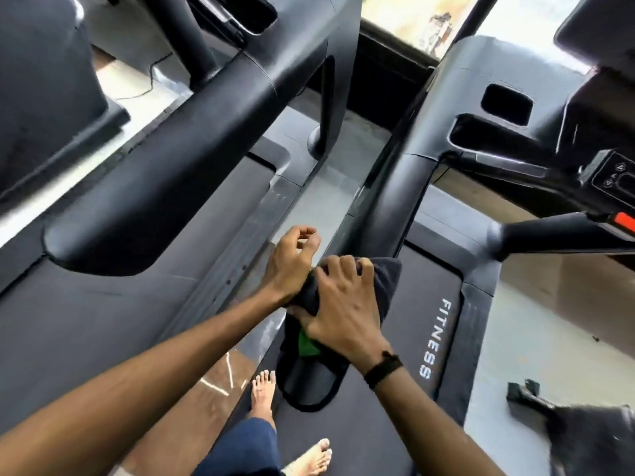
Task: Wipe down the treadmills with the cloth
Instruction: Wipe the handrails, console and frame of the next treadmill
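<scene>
Cloth (385,283): dark, bunched, draped over the near end of the right treadmill's left handrail (405,187), at scene centre. Something green (307,345) shows under the cloth's near edge; cannot tell what.

Near field: my two bare feet, left foot (263,393) on the floor strip between the machines, right foot (311,458) at the near edge of the right belt (360,424). Blue trouser leg (240,448) between them.

Right hand (343,310): palm down on the cloth, fingers spread and curled over it, clasping it against the rail. Black band (383,369) on that wrist.

Left hand (292,262): just left of the right hand, heel of the palm touching the cloth's left edge. Fingers loosely curled, gripping nothing visible; thumb and fingertips apart.

Right of the cloth: side rail lettered "FITNESS" (434,338), running near to far.

Left: second treadmill, its wide padded handrail (165,187) slanting from lower left to upper centre, belt (86,321) beneath.

Far right: console (508,108) with cup recess, small button panel (615,173), red tab (623,219) at the frame edge.

Far: bright window (405,22) behind the uprights.
</scene>
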Demonstrator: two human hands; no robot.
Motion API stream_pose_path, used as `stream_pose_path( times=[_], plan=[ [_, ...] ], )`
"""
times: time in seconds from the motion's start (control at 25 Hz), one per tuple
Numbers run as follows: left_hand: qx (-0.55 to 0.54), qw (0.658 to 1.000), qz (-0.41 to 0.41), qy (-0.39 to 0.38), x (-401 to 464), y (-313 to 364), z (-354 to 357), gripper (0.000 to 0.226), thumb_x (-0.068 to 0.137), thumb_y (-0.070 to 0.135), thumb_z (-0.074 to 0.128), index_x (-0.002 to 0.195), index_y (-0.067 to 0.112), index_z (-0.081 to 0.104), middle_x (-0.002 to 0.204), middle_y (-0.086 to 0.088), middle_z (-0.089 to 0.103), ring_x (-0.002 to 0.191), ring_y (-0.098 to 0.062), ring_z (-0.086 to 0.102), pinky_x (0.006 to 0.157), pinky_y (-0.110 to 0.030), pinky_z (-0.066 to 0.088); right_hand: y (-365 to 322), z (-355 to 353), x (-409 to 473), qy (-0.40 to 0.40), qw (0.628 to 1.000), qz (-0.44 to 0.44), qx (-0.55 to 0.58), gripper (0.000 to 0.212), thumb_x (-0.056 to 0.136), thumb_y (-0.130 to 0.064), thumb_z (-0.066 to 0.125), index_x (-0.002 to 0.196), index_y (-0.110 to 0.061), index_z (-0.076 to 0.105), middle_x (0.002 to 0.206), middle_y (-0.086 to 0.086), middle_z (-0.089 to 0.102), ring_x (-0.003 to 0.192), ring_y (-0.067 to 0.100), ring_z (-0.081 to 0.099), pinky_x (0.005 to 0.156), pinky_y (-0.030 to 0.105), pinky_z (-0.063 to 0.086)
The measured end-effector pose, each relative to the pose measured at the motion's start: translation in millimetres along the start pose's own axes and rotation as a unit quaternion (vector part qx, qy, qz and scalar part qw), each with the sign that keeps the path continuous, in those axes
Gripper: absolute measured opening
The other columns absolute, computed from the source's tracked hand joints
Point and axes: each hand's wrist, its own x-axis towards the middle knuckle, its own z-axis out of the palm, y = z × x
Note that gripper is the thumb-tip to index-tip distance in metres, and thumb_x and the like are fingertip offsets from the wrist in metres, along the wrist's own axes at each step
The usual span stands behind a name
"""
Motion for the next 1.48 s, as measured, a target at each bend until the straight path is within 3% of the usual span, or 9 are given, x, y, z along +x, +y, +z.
stream_pose_path(
  times=[0.08,0.24,0.4,0.68,0.88,1.04,1.16,1.32,1.48],
  plan=[
    [0.003,1.0,-0.003,-0.016,4.7,-5.7,7.3,0.044,0.078,0.061,0.046,0.103,0.029,0.062,0.102,0.007,0.067,0.098,-0.014,0.063,0.088,-0.031,0.05,-8.8,3.4,-10.7,0.006,1.0,0.029,0.009,0.059,0.069,-0.069,0.056,0.101,-0.021,0.063,0.11,0.0,0.056,0.108,0.026,0.049,0.108,0.049,0.028],
    [-0.03,0.999,-0.014,0.001,19.2,2.3,20.1,0.032,0.084,0.053,0.046,0.101,0.031,0.061,0.098,0.01,0.066,0.094,-0.013,0.063,0.084,-0.03,0.048,7.6,8.6,-1.8,0.052,0.996,0.053,0.041,0.04,0.063,-0.041,0.063,0.097,-0.018,0.065,0.114,-0.001,0.059,0.114,0.025,0.053,0.114,0.053,0.026],
    [-0.083,0.996,0.0,-0.027,30.6,21.9,30.8,0.033,0.086,0.045,0.05,0.107,0.023,0.063,0.095,0.012,0.067,0.085,0.007,0.06,0.08,-0.016,0.046,49.6,6.9,40.3,0.118,0.984,0.09,0.099,0.028,0.066,-0.032,0.062,0.091,-0.02,0.063,0.107,-0.002,0.061,0.108,0.023,0.054,0.114,0.053,0.026],
    [-0.103,0.986,0.012,-0.13,49.0,48.8,62.6,0.049,0.094,0.052,0.042,0.139,0.036,0.052,0.127,0.012,0.066,0.121,-0.006,0.06,0.107,-0.038,0.045,118.7,-0.3,118.9,0.128,0.974,0.147,0.115,0.026,0.073,-0.032,0.062,0.094,-0.018,0.063,0.103,0.001,0.062,0.107,0.026,0.054,0.116,0.052,0.026],
    [-0.013,0.991,-0.02,-0.13,73.7,67.9,93.2,0.076,0.091,0.074,0.02,0.156,0.035,0.026,0.158,0.007,0.036,0.149,-0.012,0.025,0.124,-0.047,0.013,147.3,0.8,145.1,0.154,0.971,0.136,0.123,0.023,0.078,-0.034,0.067,0.091,-0.016,0.063,0.101,0.003,0.062,0.108,0.027,0.053,0.118,0.049,0.023],
    [0.047,0.991,-0.065,-0.107,102.1,96.0,110.8,0.056,0.106,0.047,0.012,0.157,0.026,0.016,0.165,0.004,0.014,0.153,-0.016,-0.004,0.121,-0.036,-0.011,174.8,-0.3,175.9,0.163,0.972,0.116,0.124,0.037,0.082,-0.051,0.049,0.088,-0.017,0.062,0.099,0.003,0.063,0.108,0.028,0.053,0.119,0.046,0.021],
    [0.07,0.993,-0.079,-0.048,124.2,108.0,129.0,0.058,0.105,0.054,0.012,0.155,0.029,0.026,0.162,0.001,0.027,0.153,-0.018,0.01,0.124,-0.043,-0.004,195.7,-0.6,197.2,0.152,0.975,0.102,0.123,0.043,0.085,-0.052,0.039,0.087,-0.016,0.063,0.097,0.004,0.063,0.107,0.029,0.054,0.117,0.047,0.023],
    [0.084,0.992,-0.09,-0.018,144.8,105.3,139.1,0.099,0.071,0.094,0.009,0.149,0.04,0.038,0.148,0.0,0.051,0.143,-0.022,0.038,0.12,-0.05,0.021,208.9,0.3,207.6,0.137,0.981,0.045,0.128,0.034,0.085,-0.045,0.047,0.084,-0.015,0.063,0.094,0.007,0.063,0.1,0.032,0.055,0.113,0.049,0.029],
    [0.082,0.991,-0.105,0.014,146.5,127.3,151.8,0.103,0.07,0.093,0.012,0.151,0.034,0.035,0.148,-0.003,0.05,0.138,-0.025,0.044,0.118,-0.048,0.027,230.3,-10.1,225.5,0.069,0.99,-0.034,0.122,0.034,0.087,-0.045,0.053,0.096,-0.015,0.065,0.102,0.009,0.063,0.108,0.032,0.053,0.117,0.047,0.022]
  ],
)
